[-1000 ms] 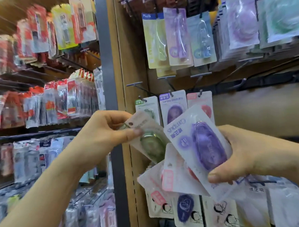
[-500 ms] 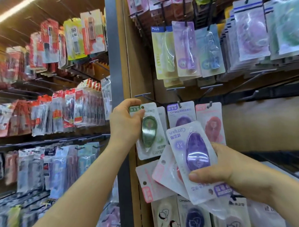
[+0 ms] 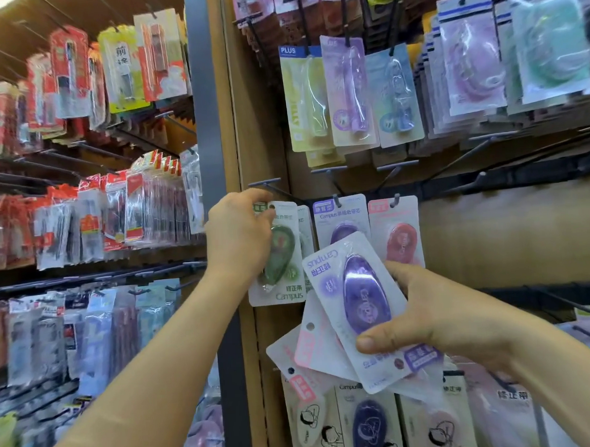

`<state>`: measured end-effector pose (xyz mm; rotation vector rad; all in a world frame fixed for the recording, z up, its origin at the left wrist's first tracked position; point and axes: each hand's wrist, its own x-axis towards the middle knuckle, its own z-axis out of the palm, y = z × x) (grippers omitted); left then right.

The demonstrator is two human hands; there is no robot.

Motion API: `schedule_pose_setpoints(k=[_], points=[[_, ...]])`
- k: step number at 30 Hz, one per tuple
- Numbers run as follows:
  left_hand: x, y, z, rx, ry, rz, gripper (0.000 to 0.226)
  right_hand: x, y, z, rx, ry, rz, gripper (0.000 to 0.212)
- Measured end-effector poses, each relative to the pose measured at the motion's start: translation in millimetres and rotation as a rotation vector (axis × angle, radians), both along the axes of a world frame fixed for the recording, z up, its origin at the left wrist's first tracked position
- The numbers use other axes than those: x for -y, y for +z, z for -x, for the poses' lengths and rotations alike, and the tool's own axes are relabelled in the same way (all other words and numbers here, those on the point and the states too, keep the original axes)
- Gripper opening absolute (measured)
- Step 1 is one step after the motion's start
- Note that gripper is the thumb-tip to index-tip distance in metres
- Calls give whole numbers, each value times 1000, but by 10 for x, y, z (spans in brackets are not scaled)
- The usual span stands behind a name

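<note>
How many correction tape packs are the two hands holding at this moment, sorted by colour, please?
Green pack, gripped by the left hand at the hook: 1
Purple pack, on top in the right hand: 1
Pink-labelled packs, fanned under the purple one: 2
Total: 4

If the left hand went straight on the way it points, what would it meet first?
Likely the peg hook just beyond the green pack the left hand grips; depth is unclear.
</note>
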<state>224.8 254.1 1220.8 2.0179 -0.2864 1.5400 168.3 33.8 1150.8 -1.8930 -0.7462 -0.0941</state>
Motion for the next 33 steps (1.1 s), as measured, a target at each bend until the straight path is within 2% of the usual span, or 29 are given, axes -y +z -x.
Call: schedule_pose_setpoints(k=[4, 7, 15, 21, 25, 28, 33], points=[[3, -3, -26, -16, -28, 15, 27, -36, 57, 5, 88, -7, 34, 105], [12, 2, -62, 1, -18, 55, 26, -74, 87, 9, 79, 30, -12, 110], [102, 3, -117, -105, 179, -122, 27, -194, 169, -60, 41, 43, -17, 81], [67, -80, -96, 125, 604, -502, 27, -100, 104, -101, -49, 88, -74, 70], [-77, -173, -198, 280, 524, -546, 38, 6, 15, -165, -101, 100, -195, 51], [-115, -191, -239, 312, 472, -579, 46, 60, -41, -222, -125, 106, -266, 38], [-108, -185, -228, 171, 577, -708, 22, 52, -96, -237, -112, 93, -336, 39]])
